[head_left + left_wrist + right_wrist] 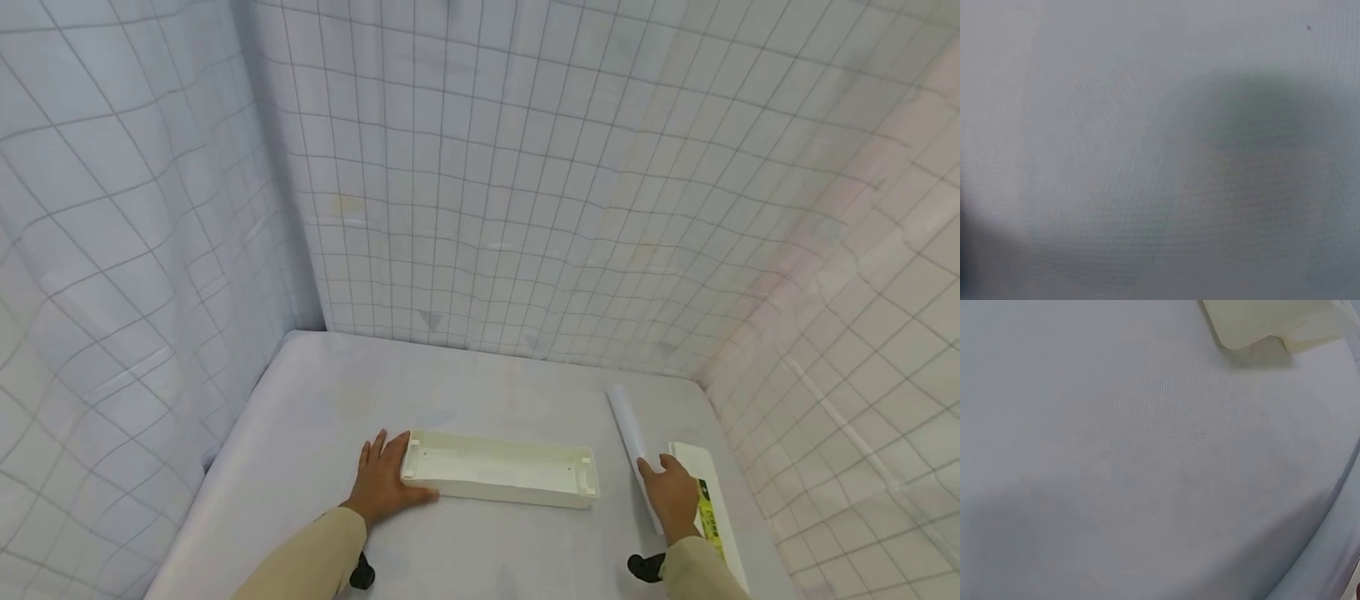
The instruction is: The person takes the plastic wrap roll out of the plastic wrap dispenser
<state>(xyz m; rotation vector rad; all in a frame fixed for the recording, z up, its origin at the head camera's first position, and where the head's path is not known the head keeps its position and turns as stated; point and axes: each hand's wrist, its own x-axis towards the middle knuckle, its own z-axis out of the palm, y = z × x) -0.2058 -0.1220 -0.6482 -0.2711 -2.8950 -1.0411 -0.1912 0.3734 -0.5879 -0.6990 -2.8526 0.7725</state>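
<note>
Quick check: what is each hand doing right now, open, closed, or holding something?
Left hand: open, flat on the table, touching the left end of the white tray.
Right hand: resting on the white roll; its grip cannot be told.
</note>
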